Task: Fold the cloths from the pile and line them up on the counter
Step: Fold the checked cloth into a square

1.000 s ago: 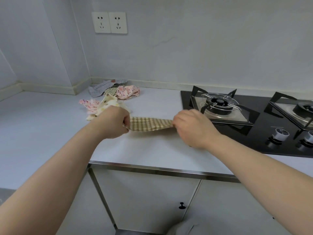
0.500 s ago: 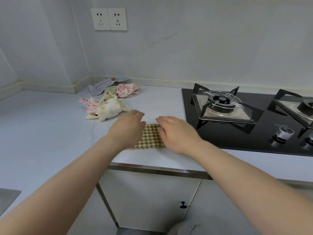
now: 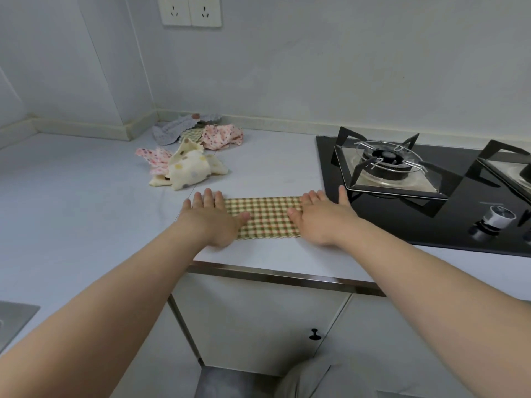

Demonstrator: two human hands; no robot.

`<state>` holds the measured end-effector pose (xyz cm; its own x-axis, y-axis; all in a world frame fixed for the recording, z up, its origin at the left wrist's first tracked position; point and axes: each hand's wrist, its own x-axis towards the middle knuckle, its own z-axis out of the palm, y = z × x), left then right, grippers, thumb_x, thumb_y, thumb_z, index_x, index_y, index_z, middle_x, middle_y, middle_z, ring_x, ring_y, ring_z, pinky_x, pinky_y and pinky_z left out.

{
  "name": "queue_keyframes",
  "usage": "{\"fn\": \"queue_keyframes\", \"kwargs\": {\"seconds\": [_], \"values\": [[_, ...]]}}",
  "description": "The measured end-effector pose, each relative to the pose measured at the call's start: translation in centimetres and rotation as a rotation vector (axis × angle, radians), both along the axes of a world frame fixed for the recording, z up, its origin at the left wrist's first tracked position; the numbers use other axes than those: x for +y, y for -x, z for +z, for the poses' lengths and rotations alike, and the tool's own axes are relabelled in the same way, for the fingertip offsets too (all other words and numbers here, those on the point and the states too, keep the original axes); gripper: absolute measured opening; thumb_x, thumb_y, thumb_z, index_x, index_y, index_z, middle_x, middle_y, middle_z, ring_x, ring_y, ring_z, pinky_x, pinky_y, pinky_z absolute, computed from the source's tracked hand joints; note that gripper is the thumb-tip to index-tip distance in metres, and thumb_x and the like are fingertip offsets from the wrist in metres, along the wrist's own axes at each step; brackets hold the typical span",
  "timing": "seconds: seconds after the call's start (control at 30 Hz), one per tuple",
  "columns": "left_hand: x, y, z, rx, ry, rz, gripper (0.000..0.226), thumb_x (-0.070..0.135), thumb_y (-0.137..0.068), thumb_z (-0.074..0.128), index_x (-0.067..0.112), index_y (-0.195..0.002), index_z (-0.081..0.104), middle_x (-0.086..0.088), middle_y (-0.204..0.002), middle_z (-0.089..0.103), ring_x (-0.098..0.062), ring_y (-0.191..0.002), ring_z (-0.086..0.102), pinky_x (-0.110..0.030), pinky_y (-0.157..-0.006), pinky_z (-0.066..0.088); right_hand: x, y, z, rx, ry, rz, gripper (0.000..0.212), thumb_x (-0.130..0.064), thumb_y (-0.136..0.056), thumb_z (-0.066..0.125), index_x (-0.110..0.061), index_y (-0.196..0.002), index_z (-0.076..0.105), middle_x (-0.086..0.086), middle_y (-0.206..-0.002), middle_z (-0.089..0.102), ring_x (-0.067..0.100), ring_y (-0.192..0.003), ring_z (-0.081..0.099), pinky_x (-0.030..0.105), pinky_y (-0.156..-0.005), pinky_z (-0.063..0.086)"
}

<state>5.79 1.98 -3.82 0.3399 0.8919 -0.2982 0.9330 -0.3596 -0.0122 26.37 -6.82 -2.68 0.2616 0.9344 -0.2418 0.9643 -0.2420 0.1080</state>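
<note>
We saw one checked cloth (image 3: 265, 218) lying flat on the white counter (image 3: 86, 202), a long band folded lengthways and set near the front edge, its right end just beside the black hob (image 3: 402, 225). Both hands were on it, one at each end. The left hand (image 3: 214, 216) lay palm down over the left end with its fingers straight and its thumb on the fabric. The right hand (image 3: 321, 218) lay the same way over the right end. Neither hand grasped anything: both were spread and pressing the cloth onto the counter.

Behind the band, toward the wall corner, the unfolded cloths lay in two loose heaps, well apart from the hands. We counted five in all. The far heap had a grey cloth (image 3: 169, 132), a pink flowered cloth (image 3: 222, 136) and, between them, a sliver of green checked cloth (image 3: 191, 135). The nearer heap had a cream spotted cloth (image 3: 189, 169) resting partly on a pink spotted cloth (image 3: 152, 158). We could not tell whether more lay underneath.

On the hob we counted two burners — one whole (image 3: 385, 159) and one cut by the right edge — and one silver knob (image 3: 495, 219) in plain view. Two wall sockets (image 3: 191, 10) sat side by side above the corner, and one small black door knob (image 3: 314, 334) showed on the cabinet below.
</note>
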Motion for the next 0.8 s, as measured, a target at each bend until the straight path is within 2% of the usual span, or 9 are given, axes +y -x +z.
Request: {"fn": "queue_keyframes", "kwargs": {"seconds": [0.1,0.17,0.23,0.3,0.37,0.47,0.63,0.73,0.8], "values": [[0.6,0.6,0.2,0.038,-0.04,0.034,0.078,0.062,-0.099,0.008,0.012,-0.157,-0.011,-0.011,-0.166,-0.012,-0.034,-0.152,-0.012,-0.055,-0.122,-0.002,0.2,-0.7,0.3,0.011,-0.014,-0.014,0.065,-0.048,-0.104,0.005,-0.012,-0.158,0.01,0.005,-0.166,0.012,0.023,-0.154,-0.003,0.064,-0.115,-0.016],[0.7,0.6,0.4,0.107,-0.132,-0.033,0.059,0.045,-0.104,0.02,0.025,-0.158,0.006,-0.013,-0.164,0.012,-0.04,-0.15,0.008,-0.06,-0.118,0.011,0.5,-1.0,0.6,-0.047,-0.037,0.037,0.051,-0.034,-0.107,0.015,-0.022,-0.153,0.03,0.002,-0.157,0.035,0.028,-0.152,0.009,0.066,-0.115,-0.011],[0.8,0.6,0.7,0.104,-0.278,-0.072,0.043,0.029,-0.101,0.03,0.03,-0.144,0.041,-0.008,-0.14,0.047,-0.034,-0.133,0.041,-0.054,-0.107,0.031,0.7,-1.0,1.0,-0.049,-0.117,0.025,0.038,-0.023,-0.104,0.028,-0.026,-0.126,0.058,0.003,-0.129,0.058,0.029,-0.139,0.036,0.063,-0.118,-0.001],[1.2,1.0,0.7,-0.052,-0.37,0.018,0.03,0.027,-0.101,0.037,0.022,-0.12,0.059,-0.004,-0.118,0.06,-0.026,-0.112,0.054,-0.043,-0.095,0.038,1.1,-1.2,1.3,0.007,-0.216,-0.034,0.022,-0.019,-0.097,0.039,-0.019,-0.105,0.059,0.005,-0.111,0.063,0.028,-0.12,0.051,0.055,-0.118,0.013],[1.8,1.4,0.6,-0.232,-0.378,0.097,0.024,0.034,-0.101,0.045,0.019,-0.108,0.062,-0.004,-0.11,0.063,-0.027,-0.104,0.056,-0.04,-0.088,0.04,1.7,-1.4,1.4,0.054,-0.234,-0.055,0.025,-0.02,-0.093,0.044,-0.017,-0.113,0.059,0.008,-0.119,0.059,0.03,-0.119,0.05,0.049,-0.114,0.025],[2.4,1.7,0.6,-0.373,-0.371,0.106,0.022,0.038,-0.098,0.053,0.019,-0.106,0.061,-0.005,-0.111,0.062,-0.029,-0.104,0.056,-0.041,-0.089,0.043,2.3,-1.5,2.0,0.168,-0.212,-0.103,0.034,-0.02,-0.09,0.048,-0.02,-0.122,0.059,0.01,-0.128,0.052,0.032,-0.124,0.04,0.045,-0.105,0.033],[2.4,1.5,0.9,-0.538,-0.323,0.14,0.018,0.034,-0.101,0.05,0.016,-0.105,0.053,-0.004,-0.102,0.061,-0.03,-0.1,0.056,-0.039,-0.083,0.045,2.9,-1.8,2.5,0.334,-0.209,-0.133,0.016,-0.025,-0.087,0.051,-0.027,-0.103,0.057,0.0,-0.112,0.06,0.025,-0.12,0.04,0.047,-0.103,0.036],[2.4,1.4,1.3,-0.806,-0.22,0.214,0.018,0.031,-0.1,0.054,0.015,-0.107,0.049,-0.002,-0.099,0.056,-0.027,-0.092,0.056,-0.038,-0.076,0.048,2.9,-2.0,2.5,0.378,-0.248,-0.104,0.022,-0.037,-0.09,0.057,-0.031,-0.11,0.051,-0.006,-0.104,0.061,0.02,-0.107,0.05,0.045,-0.101,0.037],[2.3,1.3,1.7,-0.922,-0.167,0.267,0.024,0.029,-0.099,0.058,0.013,-0.112,0.048,-0.004,-0.099,0.056,-0.024,-0.09,0.054,-0.033,-0.07,0.043,2.8,-2.3,2.6,0.399,-0.269,-0.059,0.026,-0.034,-0.093,0.06,-0.028,-0.116,0.049,-0.003,-0.102,0.063,0.021,-0.098,0.058,0.043,-0.096,0.045]]}}
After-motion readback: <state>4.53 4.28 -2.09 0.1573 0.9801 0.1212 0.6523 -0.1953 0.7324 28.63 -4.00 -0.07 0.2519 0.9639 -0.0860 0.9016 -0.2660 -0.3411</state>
